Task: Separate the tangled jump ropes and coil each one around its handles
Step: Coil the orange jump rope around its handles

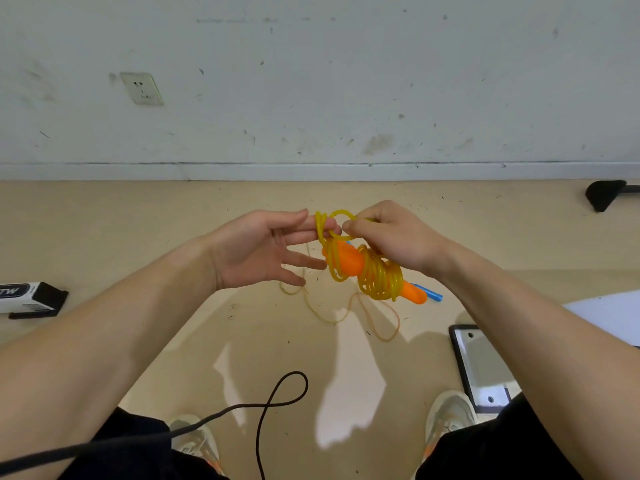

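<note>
I am holding the yellow rope (377,275) up in front of me, above the floor (242,358), and most of it is already wound in loose turns round the orange handles (349,263), so I judge this rope to be free of the tangle and its coiling nearly done. My left hand (256,251) is open, fingers straight and spread, with a few loops of the rope slung over the tips of the upper fingers. My right hand (391,233) is curled and pinches a loop just beside those fingertips; the bundle hangs under its palm, though I cannot tell how much of the handles it actually grips. A blue piece (434,295) pokes out behind the lower handle, perhaps part of another rope, and I cannot tell whether it touches the bundle. A pale thin strand (332,318) lies in curves on the floor below. Next I would slip the loops off my left fingers and lay them snug over the handles, keeping tension so the slippery turns do not spring loose, then tuck the end.
</note>
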A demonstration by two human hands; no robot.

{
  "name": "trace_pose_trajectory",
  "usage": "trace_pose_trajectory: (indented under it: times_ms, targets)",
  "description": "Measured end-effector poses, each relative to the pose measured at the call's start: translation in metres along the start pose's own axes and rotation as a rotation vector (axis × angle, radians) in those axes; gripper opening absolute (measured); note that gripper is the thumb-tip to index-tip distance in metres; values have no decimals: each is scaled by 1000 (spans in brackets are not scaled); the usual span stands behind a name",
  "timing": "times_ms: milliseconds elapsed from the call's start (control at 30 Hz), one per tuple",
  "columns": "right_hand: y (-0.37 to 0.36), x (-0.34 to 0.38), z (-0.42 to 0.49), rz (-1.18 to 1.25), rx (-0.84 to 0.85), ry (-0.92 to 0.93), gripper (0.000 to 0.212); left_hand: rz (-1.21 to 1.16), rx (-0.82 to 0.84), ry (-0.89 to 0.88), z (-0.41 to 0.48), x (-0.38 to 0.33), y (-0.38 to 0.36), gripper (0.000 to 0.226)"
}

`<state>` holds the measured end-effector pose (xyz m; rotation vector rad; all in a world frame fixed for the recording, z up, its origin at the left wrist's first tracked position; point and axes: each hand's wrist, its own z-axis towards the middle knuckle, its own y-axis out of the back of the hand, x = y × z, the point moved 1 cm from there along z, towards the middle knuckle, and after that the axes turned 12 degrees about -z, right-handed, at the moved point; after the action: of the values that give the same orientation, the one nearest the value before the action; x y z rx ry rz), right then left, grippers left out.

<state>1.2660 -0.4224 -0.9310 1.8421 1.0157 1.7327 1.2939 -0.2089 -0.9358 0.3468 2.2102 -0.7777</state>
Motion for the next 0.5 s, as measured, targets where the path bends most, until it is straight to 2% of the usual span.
trace_pose_trajectory:
  times_ms: [200,333,400,500]
  targets:
    - [-6,3,-3,-183,-26,80,48,-41,-67,-85,-3,0,0,34]
    - [-7,4,-4,-256,-41,89,50,-88,-92,-136,-3,-1,-1,36]
    - [-7,5,-5,-234,-45,89,52,-99,-76,-163,-3,0,-2,36]
    - [-8,2,-6,-9,-75,9,56,-97,-78,-194,-4,-2,-4,30]
